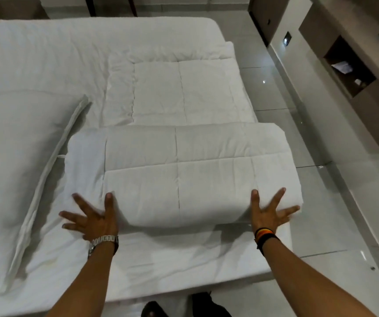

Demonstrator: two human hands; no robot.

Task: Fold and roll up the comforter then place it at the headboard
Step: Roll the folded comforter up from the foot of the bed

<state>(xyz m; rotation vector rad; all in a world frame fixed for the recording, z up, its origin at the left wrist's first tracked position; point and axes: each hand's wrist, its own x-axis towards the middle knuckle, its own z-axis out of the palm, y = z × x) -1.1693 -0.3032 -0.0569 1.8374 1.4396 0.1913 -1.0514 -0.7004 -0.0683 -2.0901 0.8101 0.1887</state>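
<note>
Left hand [92, 217] lower left, right hand [269, 211] lower right: both arms outstretched, palms down, fingers splayed apart, pressed against near edge of rolled comforter [179, 170] mid-frame.

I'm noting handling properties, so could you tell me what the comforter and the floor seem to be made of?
The comforter looks like matte white woven fabric over soft filling, judging by its stitched squares and puffy roll. The floor seems to be glossy pale tile: it mirrors lights and shows grout lines.
</note>
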